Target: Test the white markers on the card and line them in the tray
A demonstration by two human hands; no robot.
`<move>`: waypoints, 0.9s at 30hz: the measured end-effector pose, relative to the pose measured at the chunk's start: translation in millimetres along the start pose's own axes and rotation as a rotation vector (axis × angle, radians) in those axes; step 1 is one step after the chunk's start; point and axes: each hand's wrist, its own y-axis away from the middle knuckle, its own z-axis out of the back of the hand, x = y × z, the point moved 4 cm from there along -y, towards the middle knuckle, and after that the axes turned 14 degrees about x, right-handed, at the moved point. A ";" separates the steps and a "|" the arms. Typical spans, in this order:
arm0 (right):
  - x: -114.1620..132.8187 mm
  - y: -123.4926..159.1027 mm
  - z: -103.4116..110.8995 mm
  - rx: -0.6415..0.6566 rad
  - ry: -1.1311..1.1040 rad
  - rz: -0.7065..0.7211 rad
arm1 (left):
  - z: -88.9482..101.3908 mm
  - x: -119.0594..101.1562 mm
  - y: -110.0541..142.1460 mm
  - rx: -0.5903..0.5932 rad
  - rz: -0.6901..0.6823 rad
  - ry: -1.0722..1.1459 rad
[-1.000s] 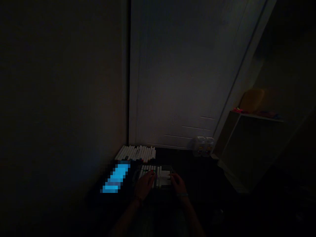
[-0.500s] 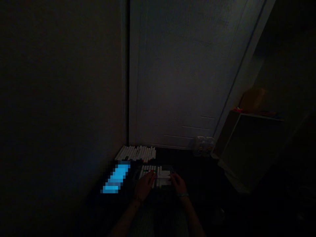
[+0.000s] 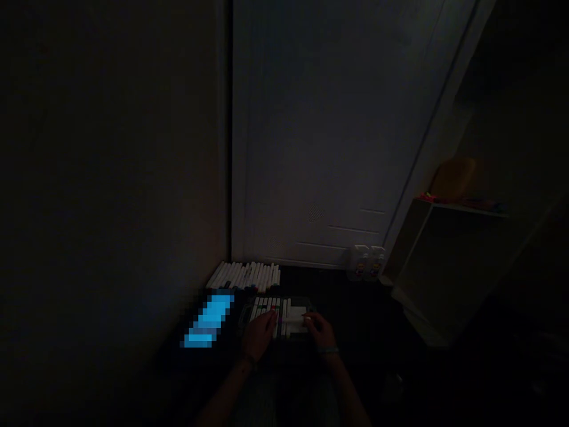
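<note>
A white marker (image 3: 294, 319) with a purple end lies level between my two hands, over an open case. My right hand (image 3: 320, 333) pinches its right end. The fingers of my left hand (image 3: 259, 333) are closed at its purple left end; darkness partly hides their grip. Under the hands is the clear case (image 3: 306, 337), with several white markers (image 3: 263, 308) standing in a row on its left side. Two more upright markers (image 3: 287, 309) sit near its middle. A pale rectangular patch (image 3: 297, 311) shows on its right side.
Behind the case, a row of several white markers (image 3: 244, 276) lies against the wall. A glowing, pixelated screen (image 3: 208, 320) is at the left. Two clear bottles (image 3: 367, 264) stand at the back right, near a cabinet (image 3: 462, 255) with an orange object (image 3: 456, 177) on top.
The marker between my hands has turned or shifted slightly, and my right fingers have curled a little around its end. Both hands otherwise stay nearly in place.
</note>
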 end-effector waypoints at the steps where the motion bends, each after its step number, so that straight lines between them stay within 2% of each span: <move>1: -1.0 -0.1 0.0 -0.003 0.004 -0.009 | 0.6 -0.3 0.2 -0.009 0.008 0.005; 10: -7.5 -2.8 -0.1 -0.068 0.004 -0.062 | 7.8 -12.4 3.2 0.033 0.036 0.038; 27: -7.8 -3.3 0.1 -0.056 0.036 -0.052 | 0.2 -3.6 0.5 0.042 -0.015 -0.036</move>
